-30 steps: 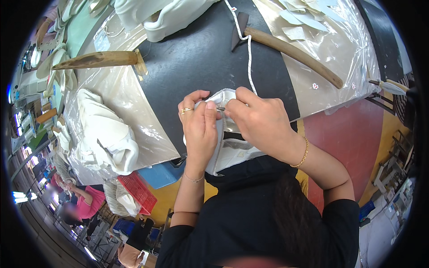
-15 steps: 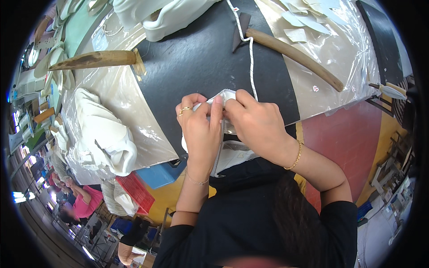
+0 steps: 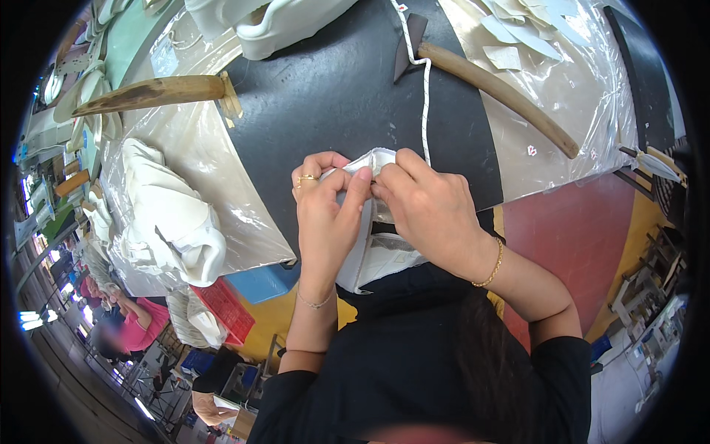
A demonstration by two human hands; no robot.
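Note:
A white sewn piece with a grey stitched edge (image 3: 384, 268) is bunched between my hands at the near edge of the black mat (image 3: 318, 96). Part of it hangs down toward my lap. My left hand (image 3: 325, 203), with rings on a finger, grips its left side, thumb pressed on top. Against the thumb, my right hand (image 3: 427, 207) pinches the upper edge; its fingertips are partly hidden. From beside my right hand a white cord with dark flecks (image 3: 426, 111) runs away over the mat and across a hammer (image 3: 503, 92) with a wooden handle.
Left of the mat lies a curved wooden handle (image 3: 151, 95). Stacked white pieces (image 3: 166, 214) rest on clear plastic (image 3: 248, 200); another white bundle (image 3: 288, 29) is at the back. Pale cutouts (image 3: 518, 33) lie far right. A red basket (image 3: 225, 311) and blue bin (image 3: 266, 283) stand below the edge.
My left hand has turned slightly and moved a little left, showing more of the white piece's stitched edge. My right hand keeps its pinch. The view has shifted slightly.

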